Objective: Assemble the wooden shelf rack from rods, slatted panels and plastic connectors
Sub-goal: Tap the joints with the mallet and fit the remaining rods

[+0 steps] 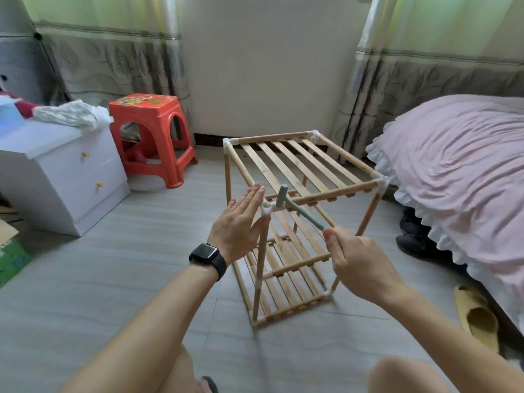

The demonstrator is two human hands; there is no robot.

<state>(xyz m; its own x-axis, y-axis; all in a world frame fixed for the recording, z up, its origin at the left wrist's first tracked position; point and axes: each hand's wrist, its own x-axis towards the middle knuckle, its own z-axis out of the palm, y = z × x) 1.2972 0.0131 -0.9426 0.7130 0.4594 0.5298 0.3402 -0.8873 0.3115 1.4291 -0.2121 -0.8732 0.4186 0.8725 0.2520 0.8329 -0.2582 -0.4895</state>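
At the far left stood a white two-drawer cabinet (65, 177) with a crumpled white plastic bag (73, 113) on top. Beside it was an orange-red plastic stool (154, 134), and both were well apart from the work. The person's left hand (238, 222) (a black watch (208, 256) on the wrist) was held flat, fingers straight, gripping nothing. Its palm was turned toward the near-left corner of the pale wooden slatted shelf rack (297, 165), which stood upright on the grey tiled floor (85, 279) mid-room. I could not tell whether the hand touched the post. At that corner sat a white plastic connector (266, 208), with the head of a small teal mallet (283, 195) just beside it. The right hand (360, 262) pinched the end of the mallet's thin handle between curled fingers and thumb. The rack looked light, its rods thin and probably loose at the push-fit joints. I judged it best steadied by the upright just beneath the connector, not by the slats. To the right, a bed with a pink ruffled quilt (453, 165) crowded the rack's right-hand corner, and a yellow slipper (479, 319) lay on the floor.
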